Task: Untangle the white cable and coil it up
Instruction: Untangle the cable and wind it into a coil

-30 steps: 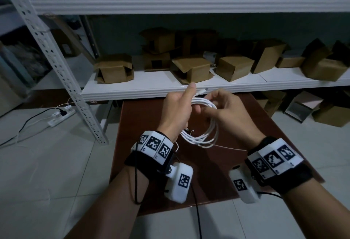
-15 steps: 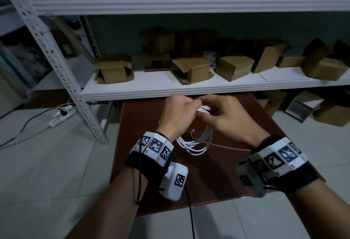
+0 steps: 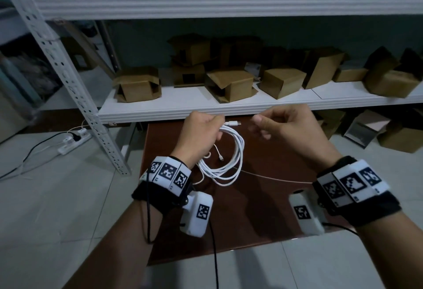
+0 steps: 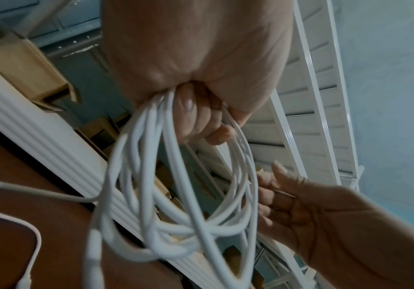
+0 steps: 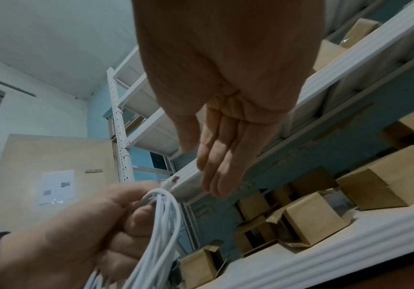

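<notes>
The white cable [image 3: 231, 162] hangs in several loops above the brown table [image 3: 263, 215]. My left hand [image 3: 202, 131] grips the top of the coil in a fist. One connector end [image 3: 233, 123] sticks out to the right of that fist, and another end [image 3: 220, 157] dangles inside the loops. In the left wrist view the loops [image 4: 176, 215] hang from the curled fingers [image 4: 193, 121]. My right hand [image 3: 274, 125] floats just right of the connector, fingers relaxed and holding nothing. The right wrist view shows its fingers [image 5: 223, 160] nearly straight above the coil [image 5: 161, 224].
A thin cord [image 3: 274, 179] lies across the table under the coil. Behind the table runs a white shelf [image 3: 229, 107] with several cardboard boxes [image 3: 231, 84]. A perforated upright [image 3: 68, 71] stands at the left, with a power strip [image 3: 73, 142] on the tiled floor.
Both hands were together at the top of the coil. The right hand has let go and moved off to the right; the left hand still grips the coil, connector now sticking out.
</notes>
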Available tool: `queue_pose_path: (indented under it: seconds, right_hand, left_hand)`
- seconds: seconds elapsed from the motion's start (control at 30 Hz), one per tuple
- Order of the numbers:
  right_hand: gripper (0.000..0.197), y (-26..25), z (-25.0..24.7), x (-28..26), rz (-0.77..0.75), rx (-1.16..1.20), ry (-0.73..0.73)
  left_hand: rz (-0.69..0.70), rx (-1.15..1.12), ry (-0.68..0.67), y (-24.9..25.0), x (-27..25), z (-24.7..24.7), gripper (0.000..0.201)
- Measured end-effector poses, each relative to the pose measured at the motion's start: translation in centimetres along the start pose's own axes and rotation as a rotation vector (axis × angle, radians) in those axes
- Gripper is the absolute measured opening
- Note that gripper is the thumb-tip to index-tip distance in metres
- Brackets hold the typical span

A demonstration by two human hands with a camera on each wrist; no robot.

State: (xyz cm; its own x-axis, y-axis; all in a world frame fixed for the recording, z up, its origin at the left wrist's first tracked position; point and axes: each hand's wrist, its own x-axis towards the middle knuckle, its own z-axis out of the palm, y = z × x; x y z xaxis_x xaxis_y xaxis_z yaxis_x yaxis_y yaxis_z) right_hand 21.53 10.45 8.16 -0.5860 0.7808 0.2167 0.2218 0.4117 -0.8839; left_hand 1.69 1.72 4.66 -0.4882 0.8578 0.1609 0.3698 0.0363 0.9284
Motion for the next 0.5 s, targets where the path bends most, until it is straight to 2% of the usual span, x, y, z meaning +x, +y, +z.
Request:
queue_pose_path:
  seconds: [0.13, 0.3, 0.4, 0.5]
  right_hand:
    - [0.011, 0.1, 1.6, -0.1, -0.079, -0.056, -0.114]
    - [0.006, 1.0, 2.1, 0.3, -0.072, -0.127, 0.009]
    - [0.009, 1.2, 1.8, 0.2, -0.052, -0.166, 0.103]
    - [0.011, 0.5, 1.8, -0.1, -0.036, -0.161, 0.005]
  left_hand:
    - [0.029, 0.038, -0.089, 0.1, -0.5, 1.2, 0.058]
    - [0.052, 0.066, -0.132, 0.4, -0.7, 1.5, 0.058]
    - [0.032, 0.053, -0.106, 0.5, -0.7, 1.4, 0.058]
    - [0.017, 0.029, -0.071, 0.3, -0.6, 1.0, 0.057]
